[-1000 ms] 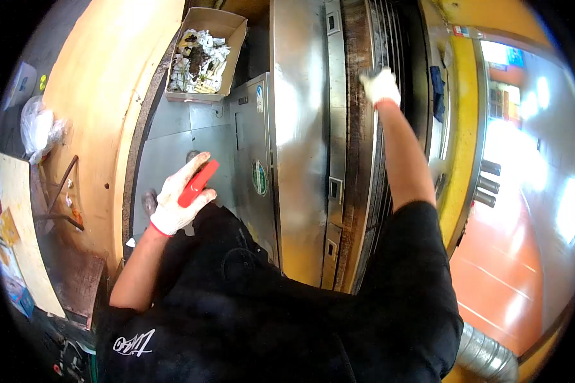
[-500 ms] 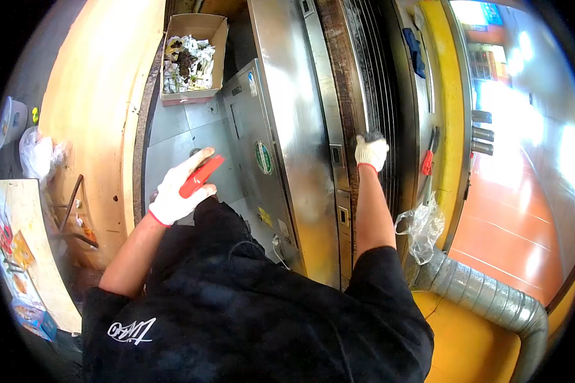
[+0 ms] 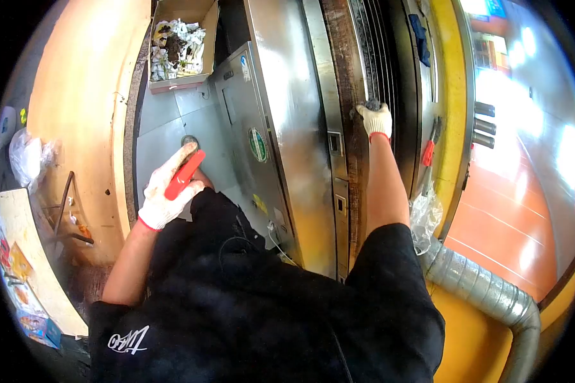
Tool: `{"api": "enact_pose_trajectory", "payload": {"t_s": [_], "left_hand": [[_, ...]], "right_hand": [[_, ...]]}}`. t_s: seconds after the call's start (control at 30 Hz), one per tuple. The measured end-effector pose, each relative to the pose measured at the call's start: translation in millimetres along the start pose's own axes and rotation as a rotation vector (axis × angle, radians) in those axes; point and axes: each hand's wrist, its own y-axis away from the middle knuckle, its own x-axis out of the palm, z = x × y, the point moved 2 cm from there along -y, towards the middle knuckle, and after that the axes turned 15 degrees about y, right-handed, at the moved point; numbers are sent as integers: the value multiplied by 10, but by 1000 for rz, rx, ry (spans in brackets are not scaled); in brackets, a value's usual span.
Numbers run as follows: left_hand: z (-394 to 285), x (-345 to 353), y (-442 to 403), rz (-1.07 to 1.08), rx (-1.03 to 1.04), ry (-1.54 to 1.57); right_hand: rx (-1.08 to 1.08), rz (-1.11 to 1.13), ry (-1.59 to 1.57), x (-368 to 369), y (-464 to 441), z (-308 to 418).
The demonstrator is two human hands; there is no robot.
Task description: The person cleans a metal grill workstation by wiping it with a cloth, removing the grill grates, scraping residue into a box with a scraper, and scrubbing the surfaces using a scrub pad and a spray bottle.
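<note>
My left hand, in a white work glove with a red cuff, is closed around a red-handled tool. The tool's working end is not clear to me. My right hand, gloved the same way, grips a dark grey steel wool scourer. The scourer rests on the left edge of the long metal grill bars. Beside the bars runs a worn, brown-stained strip of the steel unit.
A cardboard box of crumpled scraps sits on the floor. The stainless cabinet stands between my hands. Another red-handled tool and a clear plastic bag hang on the right. A metal duct curves at lower right.
My right hand has slid farther away along the grill bars with the scourer. My left hand still holds the red-handled tool, and the view has shifted slightly.
</note>
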Motion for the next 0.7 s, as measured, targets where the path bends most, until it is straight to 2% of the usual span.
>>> {"api": "enact_pose_trajectory", "payload": {"t_s": [0.07, 0.13, 0.17, 0.23, 0.33, 0.37, 0.4, 0.47, 0.53, 0.57, 0.67, 0.7], "left_hand": [[-116, -32, -3, -27, -62, 80], [-80, -76, 20, -50, -86, 134], [-54, -96, 19, -81, -104, 184], [-33, -134, 29, -120, -111, 129], [51, -188, 37, -130, -55, -33], [50, -173, 32, -145, -67, 37], [43, -171, 43, -167, -78, 105], [3, -211, 71, -152, -61, 75], [-25, -222, 34, -126, -26, 55], [-28, -227, 45, -106, 6, 49], [-219, -205, 80, -70, 23, 54], [-285, -201, 103, -45, -13, 61]], "right_hand": [[-11, 7, -64, -62, 13, 83], [76, -48, 93, -350, 47, 501], [98, -66, 45, -352, -114, 720], [-31, -145, -8, -340, -614, 1128], [-161, -5, -62, -530, -779, 1394], [-103, -66, 51, -482, -776, 1305], [-129, -111, 13, -429, -652, 1134], [3, -20, -191, 159, -863, 378], [151, -77, -100, 18, -42, 9], [182, -13, -152, 27, 143, -185], [241, 89, -154, -277, 544, -75], [213, 94, -186, -110, 320, -182]]}}
